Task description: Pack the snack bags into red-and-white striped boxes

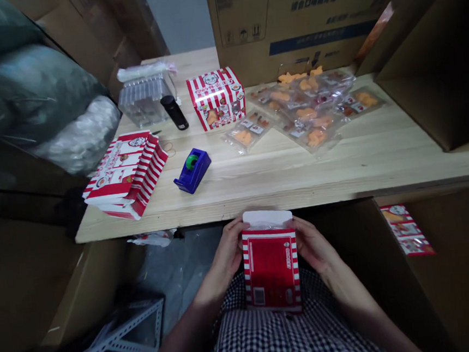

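Observation:
A red-and-white striped carton [271, 271] is held over my lap, below the table's front edge. Its white top flap [267, 217] stands up, and a bit of clear plastic shows at the mouth. My left hand [232, 247] grips the carton's upper left side. On the upper right side my right hand [311, 243] holds it too, with the fingers partly hidden behind the carton. A blue tape dispenser [193, 171] with a green roll lies on the table beyond my hands.
Flattened striped cartons [125, 172] lie at the table's left end. Farther back are a clear plastic container [145, 99], a black cylinder [175, 113], an assembled striped box [217, 98] and several clear packets [309, 112]. A large cardboard box [307, 21] stands behind; another open box [395, 282] is at lower right.

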`<act>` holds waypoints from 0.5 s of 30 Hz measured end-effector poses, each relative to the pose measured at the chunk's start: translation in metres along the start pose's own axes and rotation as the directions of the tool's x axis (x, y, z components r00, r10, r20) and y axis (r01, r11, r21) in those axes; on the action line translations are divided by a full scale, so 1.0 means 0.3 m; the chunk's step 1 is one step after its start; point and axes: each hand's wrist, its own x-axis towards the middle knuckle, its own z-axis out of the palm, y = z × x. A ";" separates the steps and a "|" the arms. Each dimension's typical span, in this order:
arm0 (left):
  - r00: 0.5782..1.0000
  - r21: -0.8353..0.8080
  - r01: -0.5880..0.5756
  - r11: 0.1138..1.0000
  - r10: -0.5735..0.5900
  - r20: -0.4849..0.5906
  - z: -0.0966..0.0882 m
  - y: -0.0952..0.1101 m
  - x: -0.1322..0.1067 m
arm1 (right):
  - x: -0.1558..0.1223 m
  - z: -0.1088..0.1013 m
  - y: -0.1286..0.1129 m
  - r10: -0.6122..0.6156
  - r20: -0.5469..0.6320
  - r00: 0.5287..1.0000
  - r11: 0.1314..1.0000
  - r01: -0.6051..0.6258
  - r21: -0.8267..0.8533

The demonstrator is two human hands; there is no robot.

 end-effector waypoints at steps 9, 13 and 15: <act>0.936 0.310 -0.141 0.940 0.024 0.352 -0.109 0.071 -0.008 | 0.014 -0.002 -0.006 0.124 0.222 0.967 0.991 -0.111 -0.069; 0.925 0.531 -0.282 0.799 0.079 0.371 -0.108 0.086 -0.025 | 0.002 -0.012 0.002 0.105 0.276 0.955 0.993 -0.089 -0.072; 0.927 0.561 -0.322 0.762 0.135 0.349 -0.102 0.081 -0.028 | -0.005 -0.018 0.003 0.087 0.328 0.941 0.995 -0.063 -0.082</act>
